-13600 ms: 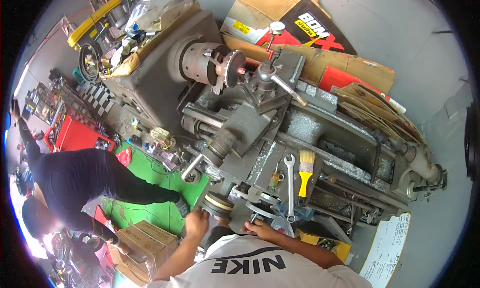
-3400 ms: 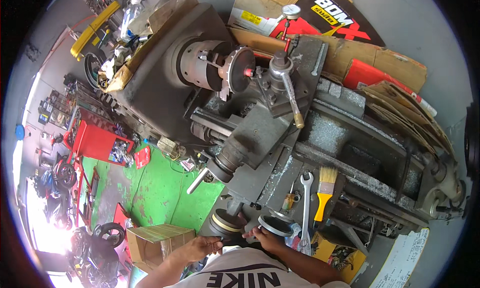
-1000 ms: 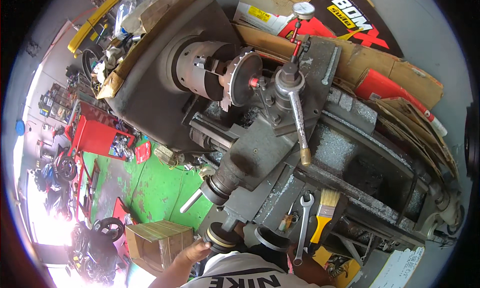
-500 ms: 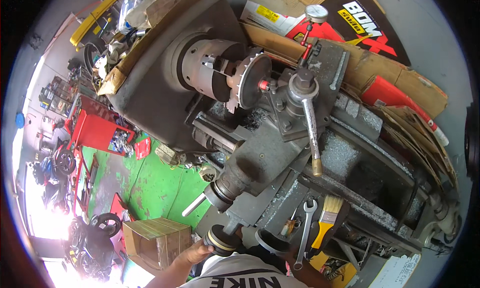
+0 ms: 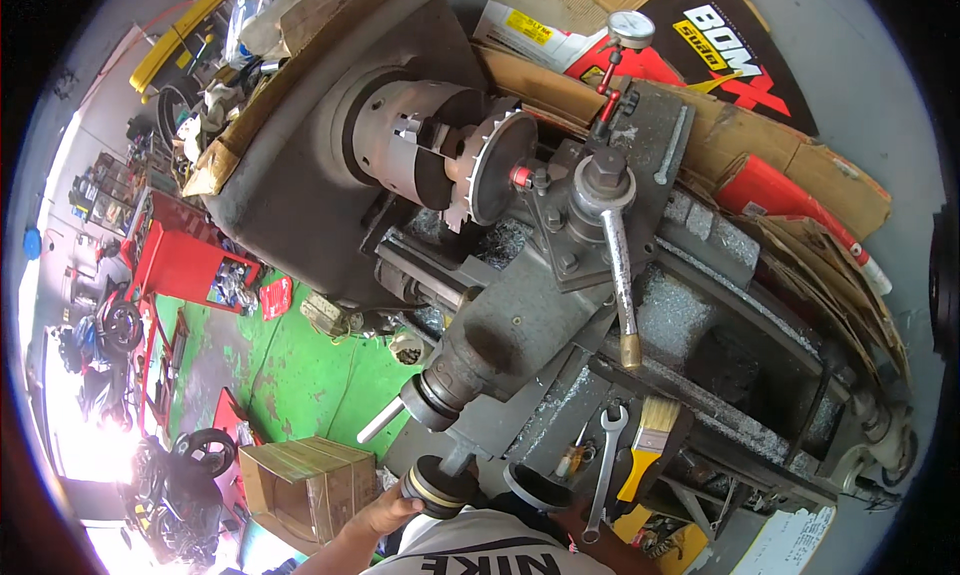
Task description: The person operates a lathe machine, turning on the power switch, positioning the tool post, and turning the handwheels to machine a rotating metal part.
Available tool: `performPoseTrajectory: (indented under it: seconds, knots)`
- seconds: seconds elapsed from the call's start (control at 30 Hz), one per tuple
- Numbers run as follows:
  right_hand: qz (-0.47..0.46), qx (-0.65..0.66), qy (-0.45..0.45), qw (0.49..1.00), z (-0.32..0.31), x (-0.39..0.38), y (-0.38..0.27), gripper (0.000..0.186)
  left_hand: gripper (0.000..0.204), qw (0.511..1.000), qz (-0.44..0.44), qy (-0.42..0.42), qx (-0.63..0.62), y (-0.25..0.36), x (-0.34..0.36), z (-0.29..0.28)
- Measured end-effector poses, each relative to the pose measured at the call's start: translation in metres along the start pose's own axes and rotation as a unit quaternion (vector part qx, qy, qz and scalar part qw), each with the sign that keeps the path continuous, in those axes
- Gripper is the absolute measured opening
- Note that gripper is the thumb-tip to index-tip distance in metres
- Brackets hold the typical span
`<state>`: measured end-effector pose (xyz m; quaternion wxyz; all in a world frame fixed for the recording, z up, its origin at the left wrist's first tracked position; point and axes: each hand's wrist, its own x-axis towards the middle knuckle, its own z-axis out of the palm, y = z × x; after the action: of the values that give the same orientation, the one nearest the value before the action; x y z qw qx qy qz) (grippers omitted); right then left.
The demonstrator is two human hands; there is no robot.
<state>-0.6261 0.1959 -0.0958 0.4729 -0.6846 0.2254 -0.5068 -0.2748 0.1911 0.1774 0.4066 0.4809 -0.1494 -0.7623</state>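
Observation:
At the lower edge, my left hand (image 5: 390, 512) is closed on the rim of a black handwheel (image 5: 438, 487) with a pale ring. My right hand (image 5: 574, 523) is in shadow beside a second dark wheel (image 5: 538, 487); its fingers are hidden. Ahead stands a metal lathe, whose chuck (image 5: 400, 145) grips a brown round part with a toothed disc (image 5: 503, 170). A red-tipped cutting tool (image 5: 521, 177) points at the disc's face, seemingly at or near contact. It sits by the tool post (image 5: 604, 172), which carries a long lever (image 5: 621, 285).
A dial gauge (image 5: 630, 28) stands behind the tool post. A wrench (image 5: 606, 475) and a yellow-handled brush (image 5: 645, 450) lie right of my hands. Metal chips (image 5: 680, 310) cover the lathe bed. Cardboard (image 5: 800, 175) lines the back; a cardboard box (image 5: 305, 485) stands on the green floor.
The whole view has shifted slightly, so the lathe appears a little farther left. My left hand stays on the handwheel; nothing has been let go.

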Motion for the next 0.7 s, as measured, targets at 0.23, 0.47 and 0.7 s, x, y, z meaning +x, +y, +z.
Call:
performPoseTrajectory:
  seconds: [0.23, 0.47, 0.7]
  knots:
    - [-0.074, 0.079, -0.081, 0.991, -0.017, 0.059, -0.026, 0.066, 0.091, 1.0, -0.014, 0.004, -0.005, -0.002, 0.001, -0.007]
    - [0.529, 0.034, -0.158, 0.833, -0.029, 0.045, -0.092, 0.063, 0.09, 0.999, -0.046, -0.015, 0.017, -0.004, 0.002, -0.018]
    - [0.518, 0.031, -0.182, 0.835, -0.022, 0.031, -0.068, 0.064, 0.089, 0.999, -0.049, -0.003, -0.005, -0.003, 0.002, -0.011]
